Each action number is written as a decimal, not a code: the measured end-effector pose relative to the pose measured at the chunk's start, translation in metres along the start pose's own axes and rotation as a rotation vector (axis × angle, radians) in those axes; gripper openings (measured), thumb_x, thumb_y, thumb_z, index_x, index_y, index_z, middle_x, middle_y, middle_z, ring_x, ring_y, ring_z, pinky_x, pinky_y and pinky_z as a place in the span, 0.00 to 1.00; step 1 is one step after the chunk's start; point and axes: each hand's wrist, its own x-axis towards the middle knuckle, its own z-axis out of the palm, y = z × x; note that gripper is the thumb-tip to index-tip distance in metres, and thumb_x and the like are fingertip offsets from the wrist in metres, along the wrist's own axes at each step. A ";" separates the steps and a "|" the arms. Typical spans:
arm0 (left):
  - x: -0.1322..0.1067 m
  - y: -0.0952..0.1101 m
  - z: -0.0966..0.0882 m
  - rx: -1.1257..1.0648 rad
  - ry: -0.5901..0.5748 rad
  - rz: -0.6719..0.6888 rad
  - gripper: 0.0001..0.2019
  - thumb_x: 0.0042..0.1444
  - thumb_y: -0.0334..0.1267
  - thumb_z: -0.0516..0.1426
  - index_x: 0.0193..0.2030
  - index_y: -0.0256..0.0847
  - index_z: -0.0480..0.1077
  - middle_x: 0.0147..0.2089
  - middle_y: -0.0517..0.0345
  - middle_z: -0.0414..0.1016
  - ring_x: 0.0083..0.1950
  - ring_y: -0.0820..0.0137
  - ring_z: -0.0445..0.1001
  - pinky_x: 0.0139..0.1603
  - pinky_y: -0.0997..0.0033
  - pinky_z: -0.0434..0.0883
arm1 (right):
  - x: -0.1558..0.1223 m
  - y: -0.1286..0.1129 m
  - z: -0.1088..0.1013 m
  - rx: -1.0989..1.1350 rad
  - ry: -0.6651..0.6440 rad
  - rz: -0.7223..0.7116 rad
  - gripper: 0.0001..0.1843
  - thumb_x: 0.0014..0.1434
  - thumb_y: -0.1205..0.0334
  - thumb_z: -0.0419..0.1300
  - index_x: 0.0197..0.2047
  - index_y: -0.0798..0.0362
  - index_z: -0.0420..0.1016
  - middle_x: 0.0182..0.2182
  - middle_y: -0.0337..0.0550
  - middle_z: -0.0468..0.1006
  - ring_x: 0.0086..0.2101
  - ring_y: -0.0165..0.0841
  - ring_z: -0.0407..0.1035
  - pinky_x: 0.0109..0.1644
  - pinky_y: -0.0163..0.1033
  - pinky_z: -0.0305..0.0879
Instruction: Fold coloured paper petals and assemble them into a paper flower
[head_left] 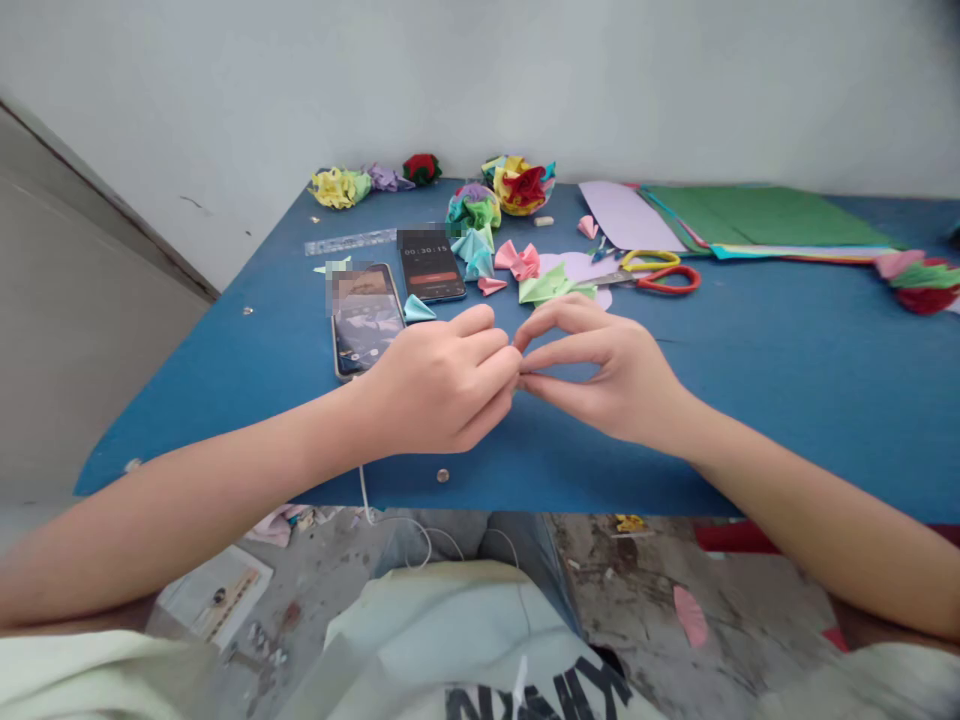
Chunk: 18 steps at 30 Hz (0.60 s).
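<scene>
My left hand (442, 385) and my right hand (600, 370) meet fingertip to fingertip above the middle of the blue table (787, 400). Both hands are closed in a pinch. Whatever they hold between the fingertips is hidden or too small to make out. Just beyond the hands lie small folded paper pieces: a green one (547, 287), pink ones (519, 260) and a light blue one (417, 309). Two phones lie near my left hand, one (365, 318) partly under it and a second (429, 264) showing a timer.
Scissors (660, 273) with yellow and red handles lie beyond my right hand. Coloured paper sheets (757, 220) are stacked at the back right. Several paper flowers (517, 185) sit at the back, another (926, 283) at the right edge. A clear ruler (349, 242) lies at the left.
</scene>
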 end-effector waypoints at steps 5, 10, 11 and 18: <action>0.001 0.004 0.000 0.034 -0.034 0.017 0.12 0.59 0.33 0.46 0.27 0.36 0.64 0.25 0.55 0.64 0.32 0.69 0.61 0.28 0.72 0.62 | 0.001 0.000 0.001 0.051 -0.016 0.094 0.04 0.48 0.67 0.64 0.24 0.53 0.74 0.29 0.41 0.73 0.35 0.33 0.65 0.43 0.42 0.63; 0.001 0.008 -0.002 -0.001 -0.050 -0.002 0.07 0.57 0.29 0.48 0.31 0.34 0.65 0.27 0.55 0.65 0.34 0.68 0.60 0.31 0.73 0.63 | 0.002 -0.001 0.001 0.091 -0.030 0.133 0.07 0.45 0.71 0.63 0.21 0.54 0.70 0.28 0.39 0.72 0.34 0.32 0.65 0.42 0.41 0.62; 0.001 0.008 -0.002 -0.005 -0.049 -0.004 0.07 0.56 0.28 0.48 0.31 0.34 0.65 0.28 0.55 0.65 0.34 0.68 0.60 0.31 0.73 0.64 | 0.002 -0.002 0.001 0.093 -0.032 0.132 0.08 0.44 0.72 0.63 0.21 0.54 0.69 0.28 0.39 0.72 0.34 0.32 0.65 0.42 0.40 0.61; -0.001 0.011 -0.001 -0.078 -0.022 -0.027 0.08 0.56 0.28 0.48 0.31 0.34 0.66 0.28 0.54 0.67 0.34 0.69 0.62 0.31 0.72 0.64 | 0.002 -0.002 0.003 0.075 -0.044 0.101 0.09 0.44 0.75 0.62 0.21 0.54 0.67 0.27 0.39 0.71 0.34 0.32 0.65 0.41 0.39 0.61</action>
